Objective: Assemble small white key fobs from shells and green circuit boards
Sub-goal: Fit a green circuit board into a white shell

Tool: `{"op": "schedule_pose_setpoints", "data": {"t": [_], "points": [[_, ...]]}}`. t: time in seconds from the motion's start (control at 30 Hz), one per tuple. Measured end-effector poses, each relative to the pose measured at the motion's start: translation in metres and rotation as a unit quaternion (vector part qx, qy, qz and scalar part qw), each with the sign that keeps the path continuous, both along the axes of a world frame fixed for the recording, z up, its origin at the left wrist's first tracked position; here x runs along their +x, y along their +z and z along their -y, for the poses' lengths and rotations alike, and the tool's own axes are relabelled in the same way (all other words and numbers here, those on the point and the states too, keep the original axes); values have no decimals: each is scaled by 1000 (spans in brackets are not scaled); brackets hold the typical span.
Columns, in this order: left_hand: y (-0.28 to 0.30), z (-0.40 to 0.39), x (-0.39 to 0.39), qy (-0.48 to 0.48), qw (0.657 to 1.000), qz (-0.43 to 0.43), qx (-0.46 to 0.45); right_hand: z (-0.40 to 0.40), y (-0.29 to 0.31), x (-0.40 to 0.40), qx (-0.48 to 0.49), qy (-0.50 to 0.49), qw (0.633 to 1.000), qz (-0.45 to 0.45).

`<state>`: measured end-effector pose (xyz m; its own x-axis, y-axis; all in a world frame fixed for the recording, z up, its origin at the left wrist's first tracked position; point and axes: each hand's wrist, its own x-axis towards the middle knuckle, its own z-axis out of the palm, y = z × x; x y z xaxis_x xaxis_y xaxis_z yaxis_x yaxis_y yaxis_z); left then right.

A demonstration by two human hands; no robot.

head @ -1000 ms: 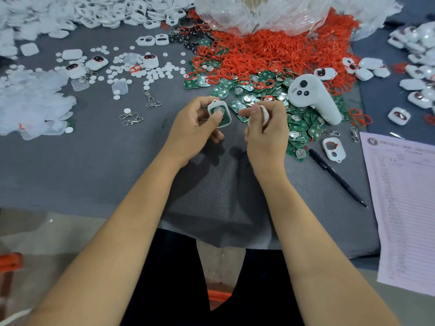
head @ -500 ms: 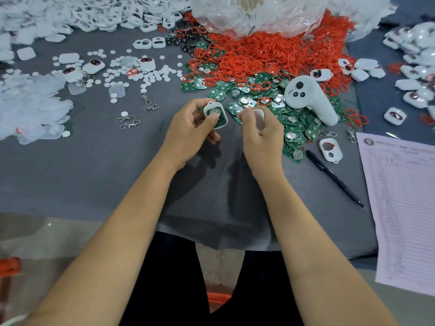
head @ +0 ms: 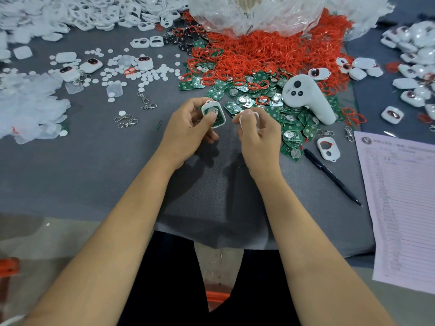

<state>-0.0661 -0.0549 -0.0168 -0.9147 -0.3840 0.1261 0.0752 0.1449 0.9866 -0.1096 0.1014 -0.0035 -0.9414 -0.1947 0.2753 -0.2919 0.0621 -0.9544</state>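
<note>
My left hand grips a white shell half with a green circuit board seated in it, thumb pressing on the board. Just to the right, my right hand holds a second white shell half by its edges, mostly hidden behind the fingers. The two halves are apart, a small gap between them. Behind the hands lies a heap of loose green circuit boards with coin cells.
A pile of red rubber rings and a plastic bag sit at the back. A white controller lies on the boards. Finished fobs at right, white shells back left, metal clips, a pen, a paper sheet.
Both hands stay close together over the grey mat. The right hand has turned its shell half slightly and the view has shifted a little; the left hand keeps pressing the board.
</note>
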Motion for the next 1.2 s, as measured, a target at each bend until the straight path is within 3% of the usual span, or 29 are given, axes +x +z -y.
{"op": "schedule_pose_setpoints", "data": {"t": [0.17,0.57,0.7,1.0,1.2], "points": [[0,0,0,1,1000,-1,2,1,2,1,-13,1,1000,24],[0,1,1,-2,1000,-3,7,1,1,0,66,1,997,-32],[1,0,1,-1,1000,-6,12,-2,2,-5,-24,70,995,59],[0,0,0,-1,1000,-3,13,-6,1,-11,-106,60,980,155],[-1,1,0,-3,1000,-3,12,-9,0,-10,-74,75,987,119]]}}
